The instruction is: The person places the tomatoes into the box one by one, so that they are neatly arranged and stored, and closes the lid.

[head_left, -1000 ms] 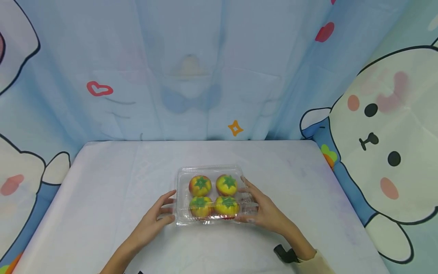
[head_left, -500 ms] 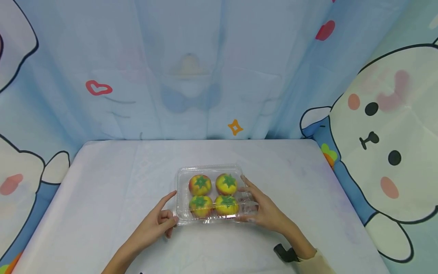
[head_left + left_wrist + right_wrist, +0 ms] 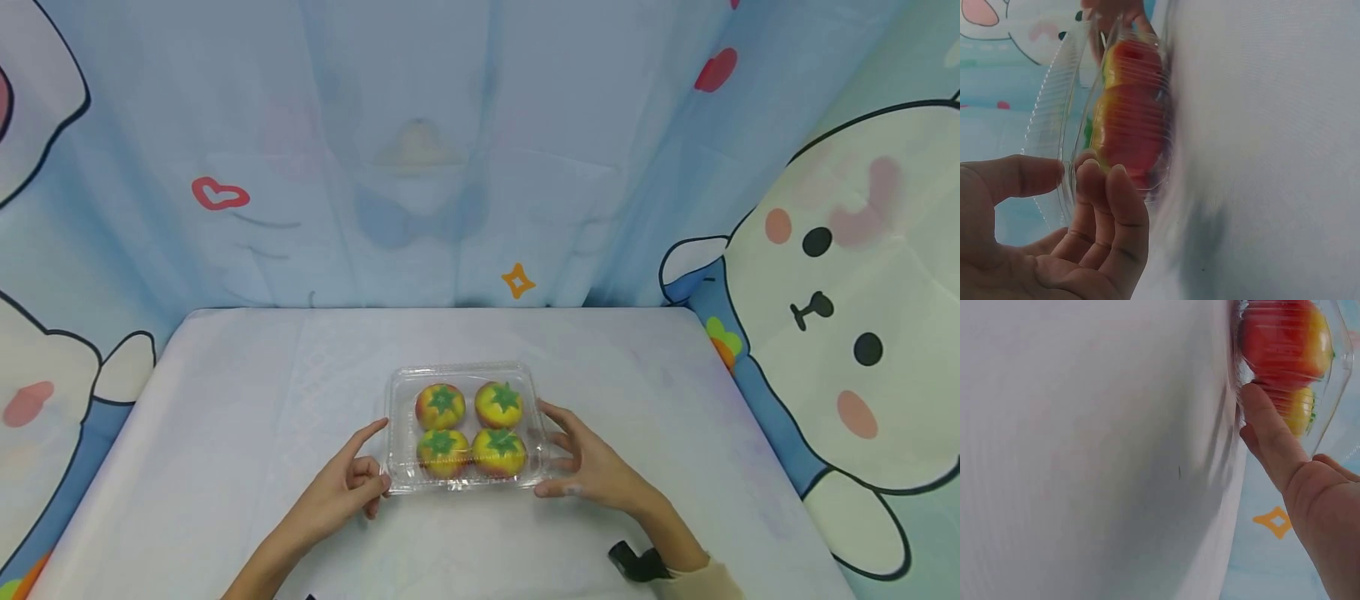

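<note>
A clear plastic clamshell box (image 3: pixel 465 377) lies on the white-covered table. Inside it sit several round red-and-yellow fruits (image 3: pixel 499 405) with green star-shaped tops. At the box's left edge, my left hand (image 3: pixel 348 483) pinches the rim near the front corner between thumb and curled fingers, its index finger reaching along the side. The left wrist view shows the thumb at the rim (image 3: pixel 1067 178) and the fingertips opposite. My right hand (image 3: pixel 596 467) is beside the right edge, fingers spread and relaxed, thumb near the front corner. In the right wrist view its fingertips lie right at the box's ribbed side.
The white cloth (image 3: pixel 262 400) covers the table around the box. Behind it hangs a light blue curtain (image 3: pixel 412 83) with cartoon prints, which also runs along both sides. A black strap piece (image 3: pixel 637 562) sits on my right wrist by the beige sleeve (image 3: pixel 701 581).
My left fingers have curled in and the thumb has come to the box's front corner. My right hand has drawn back from over the box's right side to beside its edge.
</note>
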{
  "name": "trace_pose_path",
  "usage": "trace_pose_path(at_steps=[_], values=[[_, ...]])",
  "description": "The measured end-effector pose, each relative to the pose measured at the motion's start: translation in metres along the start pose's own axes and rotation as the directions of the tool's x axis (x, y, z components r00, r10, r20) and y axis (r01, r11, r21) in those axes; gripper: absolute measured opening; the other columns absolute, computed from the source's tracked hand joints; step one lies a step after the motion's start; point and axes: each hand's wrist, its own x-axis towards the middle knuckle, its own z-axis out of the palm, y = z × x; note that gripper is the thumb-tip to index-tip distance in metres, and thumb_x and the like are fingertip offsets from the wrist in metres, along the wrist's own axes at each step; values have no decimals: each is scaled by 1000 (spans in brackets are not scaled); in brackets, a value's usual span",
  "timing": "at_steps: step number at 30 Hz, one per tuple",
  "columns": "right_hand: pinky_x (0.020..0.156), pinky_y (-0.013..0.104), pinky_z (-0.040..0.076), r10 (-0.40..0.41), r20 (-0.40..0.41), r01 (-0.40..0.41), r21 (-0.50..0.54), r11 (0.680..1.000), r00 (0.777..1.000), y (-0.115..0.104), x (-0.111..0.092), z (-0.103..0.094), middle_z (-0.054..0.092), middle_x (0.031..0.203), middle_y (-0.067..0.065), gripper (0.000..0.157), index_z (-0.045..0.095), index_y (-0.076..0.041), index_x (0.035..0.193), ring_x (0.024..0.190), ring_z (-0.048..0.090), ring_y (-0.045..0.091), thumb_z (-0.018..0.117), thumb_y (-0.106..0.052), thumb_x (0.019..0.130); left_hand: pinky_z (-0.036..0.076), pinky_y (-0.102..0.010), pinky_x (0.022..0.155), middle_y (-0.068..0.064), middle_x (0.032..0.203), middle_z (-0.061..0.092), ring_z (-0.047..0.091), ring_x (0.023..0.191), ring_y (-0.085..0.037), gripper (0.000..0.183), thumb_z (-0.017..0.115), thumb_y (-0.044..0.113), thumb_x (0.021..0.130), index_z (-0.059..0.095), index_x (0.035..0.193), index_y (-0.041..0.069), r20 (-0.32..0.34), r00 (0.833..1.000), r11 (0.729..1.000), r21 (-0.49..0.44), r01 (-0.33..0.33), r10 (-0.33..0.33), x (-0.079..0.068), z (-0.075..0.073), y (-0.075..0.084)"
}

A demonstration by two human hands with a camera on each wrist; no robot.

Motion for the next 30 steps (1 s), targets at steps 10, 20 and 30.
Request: trace_pose_path(at_steps=[10, 20, 30], values=[[99, 30, 63, 10, 15, -10, 43, 999, 1000, 5, -7, -9, 34, 168, 27, 83, 32, -6, 162, 143, 51, 50, 79, -22, 96, 55, -28, 61, -8, 89, 64, 61, 63, -10, 83, 63, 6, 100, 19, 170, 16, -7, 1000, 1000, 19, -8, 9, -1, 1, 1], [73, 29, 63, 35, 100, -36, 9, 999, 994, 6, -9, -7, 71, 112, 23, 42, 59, 7, 131, 90, 69, 14, 70, -22, 103, 55, -28, 61, -7, 88, 61, 59, 62, -10, 83, 61, 4, 99, 19, 170, 16, -14, 1000, 1000, 6, -5, 5, -3, 1, 3], [63, 27, 55, 7, 183, -5, -12, 1000, 983, 7, -9, -7, 70, 85, 25, 27, 70, 5, 98, 71, 63, 16, 61, -19, 107, 56, -26, 61, -6, 89, 61, 59, 62, -9, 84, 61, 4, 99, 18, 170, 16, -22, 1000, 1000, -2, -6, 6, -2, 4, 2]])
